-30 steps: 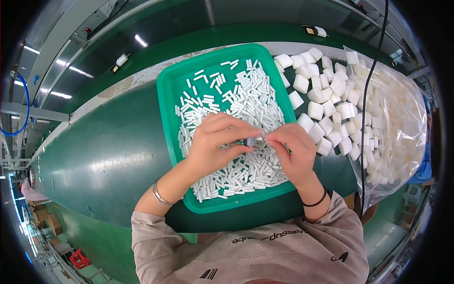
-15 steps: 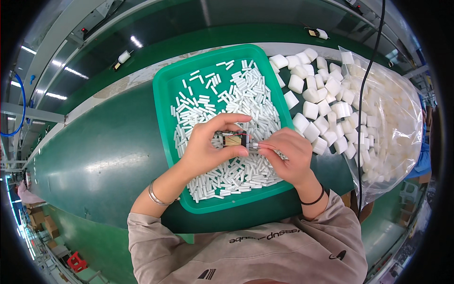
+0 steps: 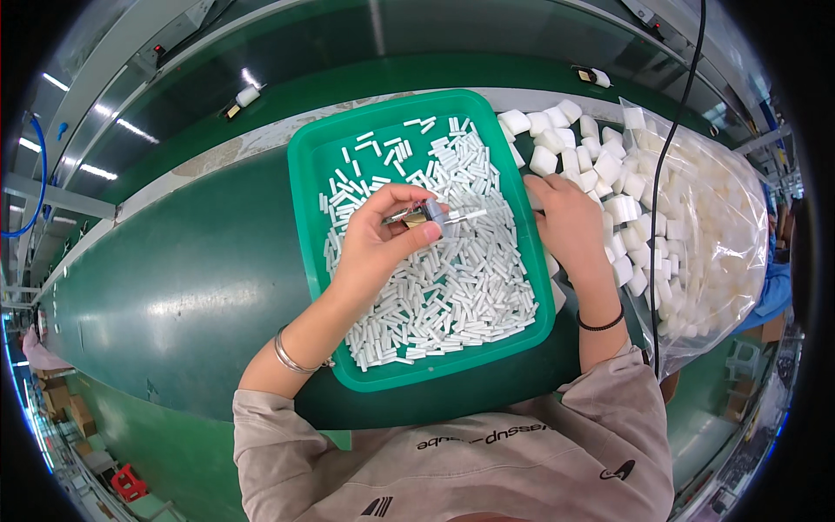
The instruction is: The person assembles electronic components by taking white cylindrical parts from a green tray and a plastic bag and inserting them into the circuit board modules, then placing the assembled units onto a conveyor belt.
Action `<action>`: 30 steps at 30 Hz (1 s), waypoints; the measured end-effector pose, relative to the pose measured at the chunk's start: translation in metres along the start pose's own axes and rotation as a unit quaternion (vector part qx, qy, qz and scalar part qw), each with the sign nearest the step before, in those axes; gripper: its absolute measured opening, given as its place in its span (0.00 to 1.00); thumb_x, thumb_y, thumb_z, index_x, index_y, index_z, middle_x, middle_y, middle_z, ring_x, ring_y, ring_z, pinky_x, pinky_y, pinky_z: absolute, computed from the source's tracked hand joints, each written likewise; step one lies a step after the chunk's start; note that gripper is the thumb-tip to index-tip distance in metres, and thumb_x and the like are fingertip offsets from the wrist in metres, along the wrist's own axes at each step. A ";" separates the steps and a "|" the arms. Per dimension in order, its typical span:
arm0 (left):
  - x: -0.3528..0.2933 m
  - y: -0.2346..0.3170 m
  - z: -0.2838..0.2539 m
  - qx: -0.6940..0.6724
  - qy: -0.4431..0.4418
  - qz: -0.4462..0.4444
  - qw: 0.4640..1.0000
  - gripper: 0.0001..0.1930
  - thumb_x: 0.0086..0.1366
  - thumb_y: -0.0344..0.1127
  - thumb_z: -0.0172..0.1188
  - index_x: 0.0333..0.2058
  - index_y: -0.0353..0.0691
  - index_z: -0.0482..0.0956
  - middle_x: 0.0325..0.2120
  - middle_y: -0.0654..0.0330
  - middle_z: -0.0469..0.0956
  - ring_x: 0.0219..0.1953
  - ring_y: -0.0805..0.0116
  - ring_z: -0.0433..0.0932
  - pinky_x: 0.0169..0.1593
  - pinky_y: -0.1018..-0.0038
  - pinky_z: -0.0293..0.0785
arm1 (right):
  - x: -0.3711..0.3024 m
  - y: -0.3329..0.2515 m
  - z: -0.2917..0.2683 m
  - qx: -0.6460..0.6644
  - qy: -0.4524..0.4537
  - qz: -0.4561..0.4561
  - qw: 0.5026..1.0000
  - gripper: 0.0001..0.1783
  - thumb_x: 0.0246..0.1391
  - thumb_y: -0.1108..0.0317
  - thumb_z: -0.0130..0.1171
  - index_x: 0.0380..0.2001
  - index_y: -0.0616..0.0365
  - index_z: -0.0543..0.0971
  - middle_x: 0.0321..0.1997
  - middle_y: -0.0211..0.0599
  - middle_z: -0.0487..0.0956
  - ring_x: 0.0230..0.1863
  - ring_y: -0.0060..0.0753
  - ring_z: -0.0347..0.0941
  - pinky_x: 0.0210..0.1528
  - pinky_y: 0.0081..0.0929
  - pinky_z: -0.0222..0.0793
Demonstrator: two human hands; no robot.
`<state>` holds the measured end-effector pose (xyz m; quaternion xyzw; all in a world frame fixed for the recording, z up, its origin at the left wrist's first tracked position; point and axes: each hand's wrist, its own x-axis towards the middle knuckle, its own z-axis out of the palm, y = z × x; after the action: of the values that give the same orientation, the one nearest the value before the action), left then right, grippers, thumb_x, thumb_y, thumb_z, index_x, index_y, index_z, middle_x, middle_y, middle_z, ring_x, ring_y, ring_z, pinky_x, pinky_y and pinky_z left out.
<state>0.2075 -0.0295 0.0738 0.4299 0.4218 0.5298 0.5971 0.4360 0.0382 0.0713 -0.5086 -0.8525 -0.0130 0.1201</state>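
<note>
Left hand (image 3: 370, 244), one: grip clamped, thumb and fingers, on one small device (image 3: 432, 211), grey and dark with a gold-toned face, held above the tray. Slim white rod (image 3: 470, 215), one, extending rightward from the device; how it is joined cannot be made out. Right hand (image 3: 570, 226), one: fingers at the near-left side of the block pile, just beyond the tray's right rim; whether its grip is closed on a block cannot be told. Wristwear, two sorts: silver bangle (image 3: 285, 355) at left, dark beaded band (image 3: 602, 323) at right. Green tray (image 3: 326, 148), one, rectangular, bearing short white tubes (image 3: 474, 304), loose and heaped, too many to count. White blocks (image 3: 622, 209), rounded, dozens, uncounted, on the tabletop (image 3: 191, 287) right of the tray. Clear plastic bag (image 3: 722, 235), one, filled with more of these. Black cable (image 3: 666, 148), one, hanging across the bag's left side. Device-and-block units, two, on the far dark surface: one upper left (image 3: 247, 96), one upper right (image 3: 597, 77).
</note>
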 end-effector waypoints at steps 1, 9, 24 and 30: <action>0.000 0.000 -0.001 -0.016 0.009 -0.010 1.000 0.13 0.52 0.27 0.56 0.38 0.38 0.68 0.37 0.58 0.72 0.40 0.71 0.72 0.38 0.78 0.67 | 0.001 0.003 0.002 -0.011 -0.011 0.013 1.000 0.22 0.35 0.76 0.55 0.40 0.51 0.71 0.27 0.35 0.73 0.31 0.38 0.71 0.29 0.31 0.68; 0.001 -0.005 -0.005 -0.027 0.016 -0.009 0.999 0.12 0.55 0.31 0.54 0.39 0.40 0.68 0.39 0.60 0.70 0.43 0.71 0.70 0.36 0.79 0.66 | -0.007 -0.005 -0.019 0.567 0.014 0.151 0.810 0.25 0.43 0.79 0.52 0.46 0.52 0.62 0.40 0.42 0.74 0.35 0.27 0.72 0.31 0.23 0.70; 0.000 -0.006 0.000 0.007 -0.020 0.029 0.999 0.15 0.46 0.22 0.62 0.34 0.37 0.70 0.35 0.59 0.73 0.40 0.70 0.71 0.45 0.75 0.68 | -0.027 -0.057 0.009 0.817 -0.064 0.152 0.552 0.18 0.53 0.73 0.46 0.49 0.61 0.61 0.48 0.44 0.70 0.45 0.29 0.68 0.45 0.24 0.67; -0.001 -0.005 0.000 0.012 -0.029 0.033 0.999 0.17 0.44 0.18 0.62 0.34 0.36 0.71 0.34 0.60 0.72 0.38 0.70 0.72 0.43 0.75 0.71 | -0.033 -0.060 0.012 0.761 0.015 0.085 0.643 0.19 0.45 0.83 0.52 0.43 0.64 0.66 0.46 0.42 0.70 0.46 0.28 0.67 0.47 0.24 0.66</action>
<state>0.2090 -0.0309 0.0689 0.4661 0.3962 0.5316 0.5858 0.3963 -0.0178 0.0582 -0.3079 -0.5136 0.6428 0.4777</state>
